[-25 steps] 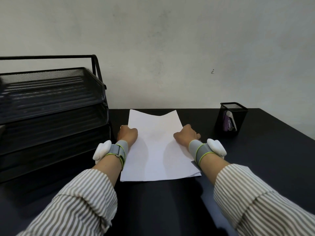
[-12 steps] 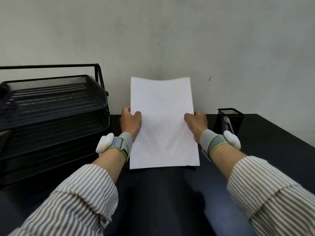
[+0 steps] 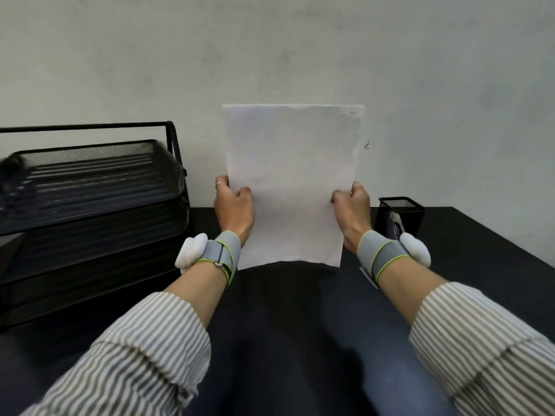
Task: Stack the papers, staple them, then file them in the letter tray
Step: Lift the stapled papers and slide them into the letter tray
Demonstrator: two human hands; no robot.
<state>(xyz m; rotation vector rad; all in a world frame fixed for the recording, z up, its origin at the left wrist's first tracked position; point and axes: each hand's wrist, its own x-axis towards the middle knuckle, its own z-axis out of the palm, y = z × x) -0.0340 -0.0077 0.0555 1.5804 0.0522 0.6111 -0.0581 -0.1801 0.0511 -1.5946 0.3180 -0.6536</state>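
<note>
A stack of white papers (image 3: 291, 181) stands upright in front of me, its bottom edge at or just above the black desk (image 3: 468, 265). My left hand (image 3: 232, 210) grips the stack's left edge and my right hand (image 3: 351, 213) grips its right edge, thumbs on the near face. The black mesh letter tray (image 3: 90, 187), with three tiers, stands at the left of the desk. No stapler can be made out, though a purple object shows inside the mesh cup.
A black mesh pen cup (image 3: 401, 217) stands to the right of the papers near the wall. A small flat grey object (image 3: 368, 276) lies on the desk under my right wrist. The pale wall rises directly behind the desk.
The papers lay flat on the desk a second ago; both hands have lifted them upright, and the stack now stands squarer and higher against the wall.
</note>
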